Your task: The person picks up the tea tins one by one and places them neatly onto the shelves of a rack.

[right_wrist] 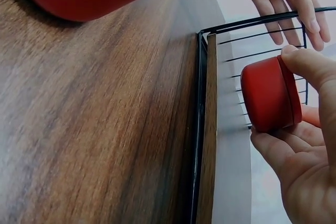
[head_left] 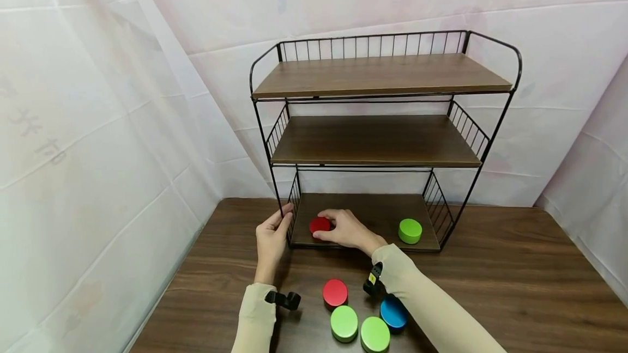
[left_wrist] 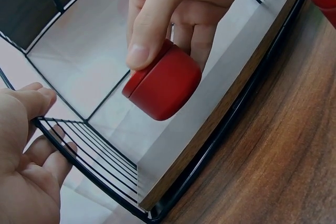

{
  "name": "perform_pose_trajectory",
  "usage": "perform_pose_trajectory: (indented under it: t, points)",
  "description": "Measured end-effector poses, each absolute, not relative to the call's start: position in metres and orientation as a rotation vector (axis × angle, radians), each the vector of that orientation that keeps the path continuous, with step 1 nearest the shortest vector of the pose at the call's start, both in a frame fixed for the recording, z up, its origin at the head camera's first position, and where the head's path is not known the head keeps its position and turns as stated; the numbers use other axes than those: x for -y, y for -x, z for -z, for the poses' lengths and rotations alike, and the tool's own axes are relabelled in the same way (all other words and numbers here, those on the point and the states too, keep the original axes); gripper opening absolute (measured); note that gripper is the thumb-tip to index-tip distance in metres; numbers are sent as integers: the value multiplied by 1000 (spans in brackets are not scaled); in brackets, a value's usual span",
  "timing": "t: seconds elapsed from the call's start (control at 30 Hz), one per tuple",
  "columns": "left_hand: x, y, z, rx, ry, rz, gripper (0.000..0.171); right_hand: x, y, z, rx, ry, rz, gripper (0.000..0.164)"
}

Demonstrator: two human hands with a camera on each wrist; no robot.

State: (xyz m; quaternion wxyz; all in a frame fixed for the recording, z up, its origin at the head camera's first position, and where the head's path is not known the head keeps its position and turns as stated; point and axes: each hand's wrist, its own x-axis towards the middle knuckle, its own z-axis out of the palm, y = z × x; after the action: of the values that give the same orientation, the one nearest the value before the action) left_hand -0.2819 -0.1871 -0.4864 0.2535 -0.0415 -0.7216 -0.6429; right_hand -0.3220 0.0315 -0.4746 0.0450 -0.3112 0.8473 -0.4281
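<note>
A red round lidded tin (left_wrist: 165, 82) is pinched by its lid between the thumb and fingers of my right hand (head_left: 347, 230), over the left part of the rack's bottom shelf (head_left: 360, 214). In the right wrist view the tin (right_wrist: 269, 94) shows a gap between its base and the board. My left hand (head_left: 272, 238) grips the black wire side rail (left_wrist: 58, 142) at the bottom left of the rack, with its fingers around the wire. A green round tin (head_left: 410, 231) stands at the right end of the same shelf.
On the wooden table (head_left: 211, 287) before the rack stand another red tin (head_left: 335, 293), two green tins (head_left: 344, 323) and a blue tin (head_left: 393, 312), partly under the right forearm. Above are a middle shelf (head_left: 375, 138) and a top shelf (head_left: 378, 74), framed by black wire posts.
</note>
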Motion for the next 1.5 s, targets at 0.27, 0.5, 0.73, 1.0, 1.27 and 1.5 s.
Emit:
perform_pose_trajectory:
  t: [0.27, 0.5, 0.73, 1.0, 1.27, 1.5]
  points:
    - [189, 281, 487, 1975, 114, 1729, 24, -27, 327, 477, -2601, 924, 1291, 61]
    - [188, 280, 487, 1975, 120, 1741, 27, -27, 329, 481, -2618, 913, 1271, 60]
    - [187, 281, 489, 1961, 148, 1772, 27, -27, 330, 479, -2644, 878, 1255, 61]
    - [187, 278, 486, 1972, 135, 1781, 27, -25, 331, 481, -2658, 880, 1225, 61]
    - [178, 264, 462, 1961, 115, 1783, 26, -22, 329, 483, -2662, 877, 1213, 62]
    - [178, 265, 462, 1970, 128, 1758, 27, -20, 331, 482, -2669, 898, 1213, 62]
